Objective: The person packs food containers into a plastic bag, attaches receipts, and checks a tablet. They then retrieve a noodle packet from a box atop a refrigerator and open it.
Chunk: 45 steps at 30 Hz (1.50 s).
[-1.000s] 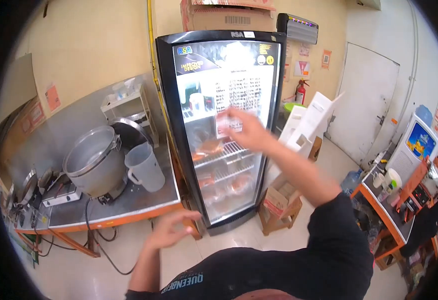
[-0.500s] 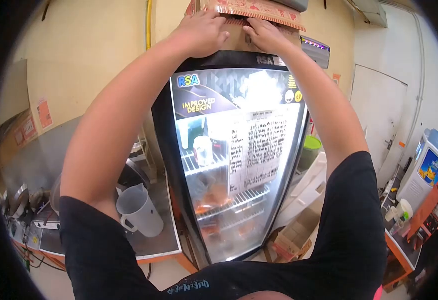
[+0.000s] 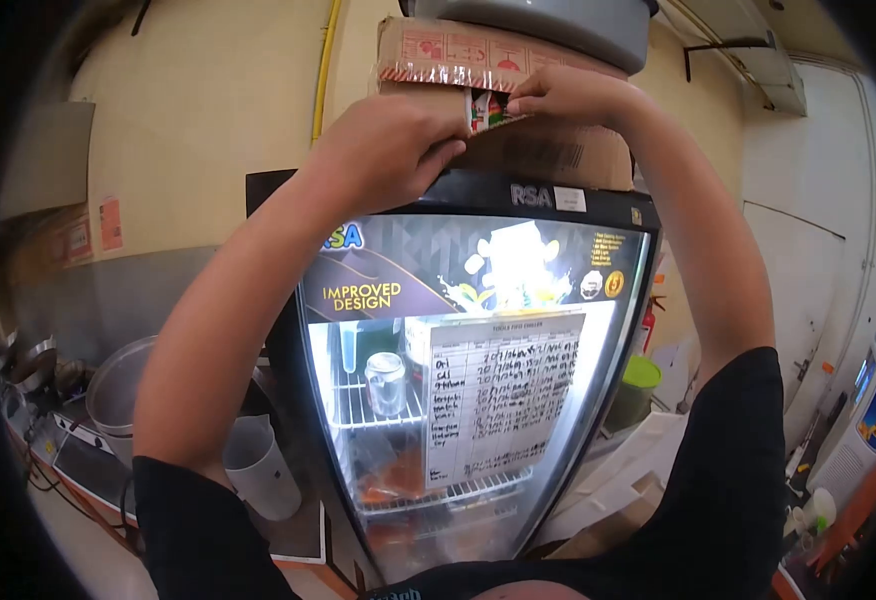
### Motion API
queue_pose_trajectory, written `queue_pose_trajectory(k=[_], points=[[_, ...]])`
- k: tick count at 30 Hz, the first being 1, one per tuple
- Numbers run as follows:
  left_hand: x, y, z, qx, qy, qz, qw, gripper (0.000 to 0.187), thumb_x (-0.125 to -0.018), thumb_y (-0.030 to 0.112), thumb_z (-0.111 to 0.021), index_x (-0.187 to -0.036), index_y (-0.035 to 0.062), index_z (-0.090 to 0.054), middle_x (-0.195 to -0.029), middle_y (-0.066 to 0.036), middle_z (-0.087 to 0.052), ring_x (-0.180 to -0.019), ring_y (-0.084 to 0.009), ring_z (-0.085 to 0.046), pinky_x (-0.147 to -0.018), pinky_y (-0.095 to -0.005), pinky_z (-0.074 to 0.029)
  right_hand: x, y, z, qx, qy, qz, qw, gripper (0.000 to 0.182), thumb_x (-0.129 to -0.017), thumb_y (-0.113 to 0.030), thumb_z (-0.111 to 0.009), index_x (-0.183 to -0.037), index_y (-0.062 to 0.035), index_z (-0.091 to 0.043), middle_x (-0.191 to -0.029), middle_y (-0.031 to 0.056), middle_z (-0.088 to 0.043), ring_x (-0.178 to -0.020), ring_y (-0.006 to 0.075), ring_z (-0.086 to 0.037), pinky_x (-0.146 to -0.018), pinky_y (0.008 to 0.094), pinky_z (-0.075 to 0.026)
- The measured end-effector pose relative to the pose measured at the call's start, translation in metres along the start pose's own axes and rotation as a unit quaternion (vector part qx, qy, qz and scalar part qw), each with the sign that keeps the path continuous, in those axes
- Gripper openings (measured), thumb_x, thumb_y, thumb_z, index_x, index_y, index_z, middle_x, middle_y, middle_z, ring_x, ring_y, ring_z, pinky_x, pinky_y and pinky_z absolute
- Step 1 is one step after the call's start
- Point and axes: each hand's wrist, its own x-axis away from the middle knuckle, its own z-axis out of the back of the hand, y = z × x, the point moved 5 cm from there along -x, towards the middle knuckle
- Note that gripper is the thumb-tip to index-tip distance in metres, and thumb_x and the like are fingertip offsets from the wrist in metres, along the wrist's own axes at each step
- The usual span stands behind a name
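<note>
A cardboard box (image 3: 568, 150) sits on top of a black glass-door display fridge (image 3: 478, 265). Its front has a torn opening where red, green and white packets (image 3: 485, 110) show. My left hand (image 3: 398, 145) grips the cardboard flap (image 3: 423, 95) left of the opening, thumb in front and the other fingers partly hidden. At the right side of the opening, my right hand (image 3: 573, 97) is closed with its fingertips curled at the cardboard edge; what lies under them is hard to see.
A large grey tub (image 3: 558, 35) rests on the box. Left of the fridge stands a counter with a clear plastic jug (image 3: 261, 470) and a big pot (image 3: 123, 385). A handwritten sheet (image 3: 503, 400) hangs on the fridge door. At right are a green-lidded container (image 3: 641, 375) and a water dispenser (image 3: 873, 410).
The view has tilted up and come closer to the fridge. My hands have parted the box front, and the packets inside now show. My left hand has pulled the flap outward.
</note>
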Motion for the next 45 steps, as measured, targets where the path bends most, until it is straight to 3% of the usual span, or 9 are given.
queue_pose_trajectory(k=[3, 9, 12, 18, 21, 25, 39, 42, 45], points=[[0.003, 0.014, -0.011, -0.002, -0.012, -0.055, 0.998, 0.013, -0.090, 0.017, -0.066, -0.093, 0.0053, -0.070, -0.082, -0.012, -0.069, -0.076, -0.0327, -0.066, -0.068, -0.0437, -0.050, -0.001, -0.009, -0.001, 0.052, -0.022, 0.025, 0.998, 0.046, -0.099, -0.033, -0.061, -0.137, -0.0078, -0.059, -0.128, 0.0129, -0.067, -0.115, 0.0263, -0.063, -0.101, 0.0353, -0.044], [0.005, 0.016, -0.011, -0.004, -0.012, -0.053, 0.999, 0.012, -0.090, 0.015, -0.066, -0.096, 0.0055, -0.072, -0.083, -0.012, -0.069, -0.078, -0.0315, -0.066, -0.069, -0.0438, -0.051, -0.008, -0.021, 0.000, 0.104, -0.103, 0.087, 0.985, 0.052, -0.101, -0.035, -0.055, -0.147, -0.0114, -0.049, -0.141, 0.0150, -0.059, -0.124, 0.0291, -0.058, -0.106, 0.0361, -0.041], [0.005, 0.015, -0.009, 0.002, -0.005, -0.055, 0.998, 0.013, -0.091, 0.016, -0.066, -0.093, 0.0042, -0.069, -0.082, -0.012, -0.069, -0.079, -0.0320, -0.066, -0.068, -0.0445, -0.051, -0.007, -0.028, -0.002, 0.137, -0.109, 0.040, 0.984, 0.050, -0.102, -0.040, -0.051, -0.143, -0.0112, -0.054, -0.134, 0.0156, -0.063, -0.121, 0.0299, -0.059, -0.104, 0.0365, -0.042], [0.004, 0.002, -0.008, -0.014, 0.006, 0.030, 0.999, 0.013, -0.093, 0.015, -0.061, -0.089, 0.0032, -0.061, -0.083, -0.016, -0.066, -0.082, -0.0376, -0.064, -0.070, -0.0470, -0.049, 0.024, -0.009, -0.003, -0.079, -0.056, -0.032, 0.995, 0.054, -0.100, -0.053, -0.051, -0.132, -0.0093, -0.059, -0.124, 0.0145, -0.065, -0.118, 0.0272, -0.059, -0.103, 0.0376, -0.043], [0.002, -0.001, -0.007, 0.027, 0.023, 0.025, 0.999, 0.010, -0.093, 0.014, -0.059, -0.092, 0.0038, -0.061, -0.084, -0.018, -0.064, -0.084, -0.0393, -0.063, -0.072, -0.0487, -0.048, 0.062, 0.054, -0.008, -0.025, -0.048, -0.161, 0.985, 0.056, -0.095, -0.051, -0.061, -0.132, -0.0090, -0.055, -0.125, 0.0131, -0.062, -0.118, 0.0268, -0.057, -0.101, 0.0376, -0.043], [0.001, -0.002, -0.011, 0.041, 0.015, 0.006, 0.999, 0.011, -0.095, 0.015, -0.058, -0.094, 0.0035, -0.060, -0.085, -0.018, -0.064, -0.085, -0.0395, -0.062, -0.073, -0.0495, -0.047, 0.104, 0.111, -0.034, 0.009, 0.211, 0.044, 0.976, 0.063, -0.077, -0.028, -0.085, -0.126, -0.0074, -0.053, -0.120, 0.0128, -0.060, -0.116, 0.0293, -0.056, -0.097, 0.0378, -0.045], [-0.001, 0.000, -0.008, 0.017, 0.026, 0.017, 0.999, 0.011, -0.095, 0.014, -0.056, -0.094, 0.0053, -0.062, -0.079, -0.018, -0.064, -0.082, -0.0380, -0.063, -0.070, -0.0490, -0.048, 0.081, 0.108, -0.028, 0.114, 0.109, -0.045, 0.986, 0.082, -0.064, -0.026, -0.090, -0.134, -0.0067, -0.052, -0.125, 0.0182, -0.062, -0.117, 0.0379, -0.058, -0.098, 0.0441, -0.048], [-0.006, -0.001, -0.006, 0.041, -0.010, 0.033, 0.999, 0.018, -0.097, 0.020, -0.056, -0.099, 0.0051, -0.065, -0.093, -0.019, -0.067, -0.096, -0.0363, -0.063, -0.083, -0.0470, -0.049, 0.083, 0.119, -0.031, 0.127, 0.135, -0.028, 0.982, 0.085, -0.064, -0.027, -0.091, -0.136, -0.0065, -0.051, -0.126, 0.0190, -0.061, -0.119, 0.0382, -0.057, -0.099, 0.0433, -0.048], [-0.029, -0.023, -0.002, 0.025, 0.051, -0.103, 0.993, 0.030, -0.098, 0.031, -0.056, -0.102, 0.0033, -0.067, -0.118, -0.017, -0.065, -0.117, -0.0347, -0.058, -0.100, -0.0447, -0.045, 0.092, 0.118, -0.036, 0.135, 0.193, 0.014, 0.972, 0.084, -0.064, -0.029, -0.090, -0.134, -0.0050, -0.052, -0.126, 0.0196, -0.061, -0.119, 0.0388, -0.056, -0.099, 0.0431, -0.048]])
